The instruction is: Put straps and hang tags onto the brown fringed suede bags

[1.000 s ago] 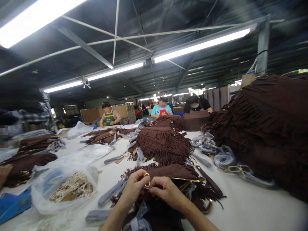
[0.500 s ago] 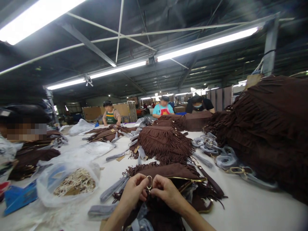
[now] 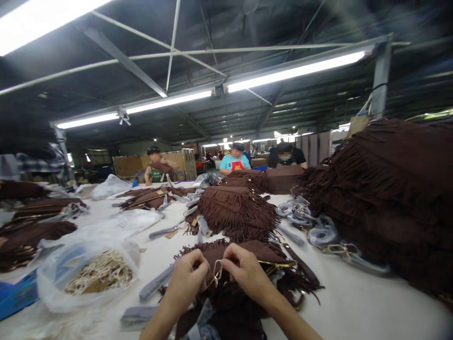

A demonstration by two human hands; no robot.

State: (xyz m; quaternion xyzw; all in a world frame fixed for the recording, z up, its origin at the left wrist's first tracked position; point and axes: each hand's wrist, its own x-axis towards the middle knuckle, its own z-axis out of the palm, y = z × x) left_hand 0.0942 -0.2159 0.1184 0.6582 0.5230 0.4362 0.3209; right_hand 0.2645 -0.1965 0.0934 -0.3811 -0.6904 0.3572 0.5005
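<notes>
A gold-coloured metal snap clasp point(image 3: 217, 272) stands upright between my two hands, above a brown fringed bag point(image 3: 208, 252). My right hand point(image 3: 246, 271) pinches the clasp's right side between thumb and forefinger. My left hand point(image 3: 187, 278) is closed close against its lower left side; what its fingers grip is hidden. The bag's gold zipper point(image 3: 278, 263) shows to the right of my right hand. A brown strap point(image 3: 300, 264) lies beyond it. Below my hands is more dark brown material with clear plastic wrapping point(image 3: 205, 321).
A plastic bag of cream cords point(image 3: 101, 276) stands at the left. Brown fringed bags point(image 3: 233, 208) are piled ahead, and a tall heap point(image 3: 382, 189) rises at the right. Wrapped straps with metal clasps point(image 3: 339, 249) lie by that heap. Co-workers point(image 3: 235, 160) are across the table.
The clasp has turned from a round-looking ring to a narrower, tilted shape. My left hand has shifted slightly left. The co-worker at the far left has left view; another has lifted a brown piece.
</notes>
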